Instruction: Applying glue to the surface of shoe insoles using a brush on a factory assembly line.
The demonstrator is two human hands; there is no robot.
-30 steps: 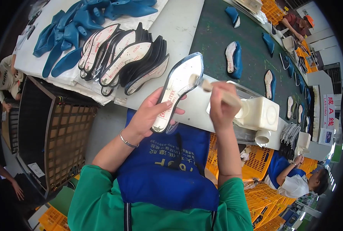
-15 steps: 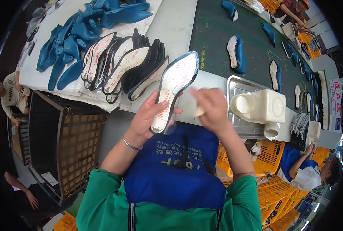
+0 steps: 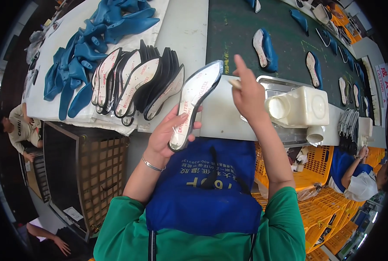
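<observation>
The white insole (image 3: 194, 96) is mid-frame on a slant: heel low and a touch left of centre, toe up and to the right. The left hand (image 3: 164, 134) is the one actually on it — wrapped round the heel half, thumb across the printed face, fingertips poking out past the right edge. The right hand (image 3: 249, 96) is right of the toe end, near but not touching, index finger up toward the top of the frame, the rest curled round a pale stick (image 3: 235, 84). Only 1 end of that shows, so can't tell the other. From that hand the insole lies left, toe closest — white plastic pot (image 3: 309, 106) on the metal tray (image 3: 272, 79) at centre right.
</observation>
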